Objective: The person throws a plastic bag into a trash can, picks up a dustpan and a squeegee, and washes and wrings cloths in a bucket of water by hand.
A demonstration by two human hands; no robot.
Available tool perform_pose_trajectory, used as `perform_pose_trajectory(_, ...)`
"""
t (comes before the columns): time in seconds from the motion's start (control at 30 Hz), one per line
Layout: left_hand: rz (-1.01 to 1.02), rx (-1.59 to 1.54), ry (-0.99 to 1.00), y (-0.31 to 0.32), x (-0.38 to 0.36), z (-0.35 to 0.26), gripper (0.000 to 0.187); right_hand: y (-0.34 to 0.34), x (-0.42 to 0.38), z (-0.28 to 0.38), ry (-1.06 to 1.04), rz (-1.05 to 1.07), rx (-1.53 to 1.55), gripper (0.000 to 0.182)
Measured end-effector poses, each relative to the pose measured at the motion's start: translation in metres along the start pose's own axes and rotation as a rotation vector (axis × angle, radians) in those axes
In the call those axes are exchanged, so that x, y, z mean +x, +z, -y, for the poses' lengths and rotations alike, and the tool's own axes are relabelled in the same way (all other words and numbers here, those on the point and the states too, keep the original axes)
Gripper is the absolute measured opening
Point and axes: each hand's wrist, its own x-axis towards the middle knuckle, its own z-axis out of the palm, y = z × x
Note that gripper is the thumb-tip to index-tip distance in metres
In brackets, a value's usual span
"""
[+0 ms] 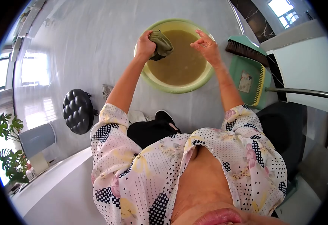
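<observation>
My left hand point(146, 45) is closed round a bunched olive-green cloth point(161, 44), at the left side of a pale green basin point(179, 89). Part of the cloth hangs over the murky brown water point(180, 62) in the basin. On the other side, my right hand point(207, 48) is raised over the basin's right rim. Its fingers are apart, the thumb stretched toward the middle, and nothing shows in it.
A green dustpan point(259, 82) and a dark-bristled broom point(246, 48) lie right of the basin. A black tufted stool point(78, 111) stands at left on the grey floor point(96, 48). Farther left is a potted plant point(12, 165). A grey cloth point(106, 90) lies near my left forearm.
</observation>
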Motion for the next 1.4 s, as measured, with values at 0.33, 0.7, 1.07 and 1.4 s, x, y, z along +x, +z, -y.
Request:
perform_pose_trajectory(0.33,0.499,0.336,-0.198,0.007,-0.023,0.045,0.049,0.011,-0.002,0.022,-0.35,0.186,-0.391,0.012)
perform_pose_trajectory(0.7,0.678,-0.341,-0.339,0.021,-0.029,-0.075,0.026,0.014,0.001,0.049,-0.469,0.343,-0.509,0.01)
perform_pose_trajectory(1.07,0.266,-0.138,-0.052,0.001,-0.021,-0.107,0.013,-0.01,0.014,0.02,0.263,-0.045,0.49,0.03)
perform_pose_trajectory(1.4,0.271,0.144,0.278,0.019,-0.033,-0.116,0.01,0.029,0.015,0.045,0.612,0.498,0.786,0.083)
